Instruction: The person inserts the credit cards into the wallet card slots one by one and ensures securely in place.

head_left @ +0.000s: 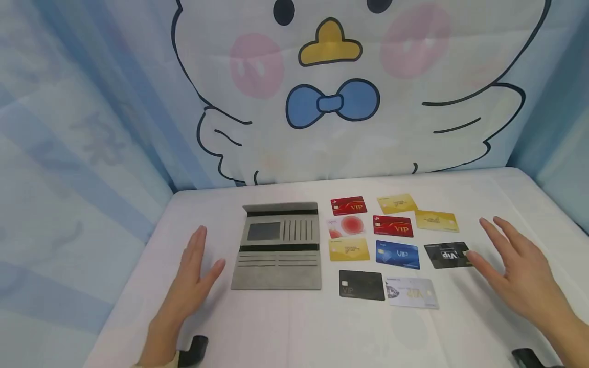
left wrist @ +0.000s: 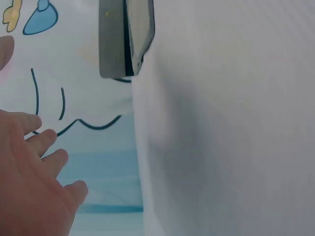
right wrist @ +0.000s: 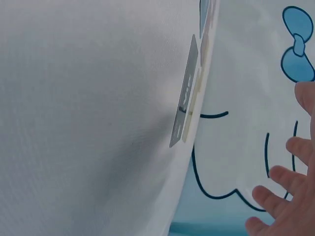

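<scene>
My left hand hovers with straight fingers to the left of a grey card wallet, holding nothing. The wallet lies unfolded, showing card slots and a dark window. On the other side, my right hand is spread beside a black VIP card; its thumb tip overlaps that card's edge in the head view, and contact cannot be told. In the right wrist view the fingers are apart and hold nothing. Between wallet and right hand lie a blue card, a dark VIP card and a silver card.
Farther back are red VIP cards, a pink-and-white card and several gold cards. The white-covered table meets a curtain with a cartoon print at its far edge.
</scene>
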Motion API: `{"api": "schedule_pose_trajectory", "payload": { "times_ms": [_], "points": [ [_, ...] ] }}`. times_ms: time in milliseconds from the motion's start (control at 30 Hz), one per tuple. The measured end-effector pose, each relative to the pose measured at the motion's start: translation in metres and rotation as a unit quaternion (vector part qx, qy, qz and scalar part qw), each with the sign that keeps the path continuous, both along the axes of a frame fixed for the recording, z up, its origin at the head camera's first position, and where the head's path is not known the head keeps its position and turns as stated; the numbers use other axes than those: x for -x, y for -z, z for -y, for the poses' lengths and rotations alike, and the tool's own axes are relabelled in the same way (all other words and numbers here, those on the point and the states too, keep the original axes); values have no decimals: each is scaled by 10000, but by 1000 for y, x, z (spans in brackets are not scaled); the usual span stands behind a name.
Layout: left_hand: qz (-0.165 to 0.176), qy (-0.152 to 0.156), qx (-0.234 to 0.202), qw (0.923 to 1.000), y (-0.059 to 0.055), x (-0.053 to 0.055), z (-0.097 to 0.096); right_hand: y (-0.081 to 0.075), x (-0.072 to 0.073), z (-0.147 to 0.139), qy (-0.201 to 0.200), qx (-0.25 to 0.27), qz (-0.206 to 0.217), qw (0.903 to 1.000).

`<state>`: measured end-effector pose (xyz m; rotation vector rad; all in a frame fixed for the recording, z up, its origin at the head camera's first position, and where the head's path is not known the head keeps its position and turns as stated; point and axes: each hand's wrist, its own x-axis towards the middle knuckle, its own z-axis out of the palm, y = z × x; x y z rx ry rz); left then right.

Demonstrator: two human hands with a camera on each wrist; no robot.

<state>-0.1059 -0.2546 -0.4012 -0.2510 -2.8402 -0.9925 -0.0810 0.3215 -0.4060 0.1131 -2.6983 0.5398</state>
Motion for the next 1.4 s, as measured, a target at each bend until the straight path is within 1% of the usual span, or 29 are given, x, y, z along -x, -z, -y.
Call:
{"api": "schedule_pose_trajectory", "payload": {
  "times_ms": [67, 200, 367, 433, 500, 567, 633, 733, 867, 967, 1067, 1233, 1400],
  "points": [
    [47, 64, -335, 9994, 1, 4, -3, -2, 1, 5, -23, 89, 50, 9999],
    [78, 197, -854, 9961, 4, 14, -9, -3, 2, 15, -95, 242, 245, 9994],
    [60, 401, -1572, 9867, 9, 22, -18, -5, 2, 27, -137, 311, 429, 9985],
    [11, 453, -1731, 9839, 12, 27, -22, -6, 3, 32, -161, 330, 484, 9982],
    [-25, 467, -1799, 9826, 15, 32, -26, -7, 4, 36, -256, 374, 481, 9978],
    [-9, 447, -1812, 9824, 18, 35, -28, -8, 6, 42, -337, 414, 516, 9972],
    [50, 395, -1775, 9833, 20, 37, -30, -8, 7, 48, -400, 431, 543, 9968],
    [178, 357, -1747, 9838, 24, 36, -29, -7, 10, 57, -427, 431, 667, 9959],
    [455, 368, -1805, 9818, 28, 34, -26, -7, 11, 68, -470, 425, 817, 9946],
    [687, 368, -1790, 9808, 32, 32, -25, -7, 11, 75, -543, 420, 858, 9939],
    [816, 341, -1686, 9817, 35, 31, -24, -9, 12, 81, -615, 433, 890, 9932],
    [811, 402, -1410, 9859, 38, 32, -23, -12, 13, 90, -689, 400, 1063, 9911],
    [631, 666, -1158, 9890, 39, 33, -20, -13, 13, 97, -886, 359, 1321, 9866]
  ]
}}
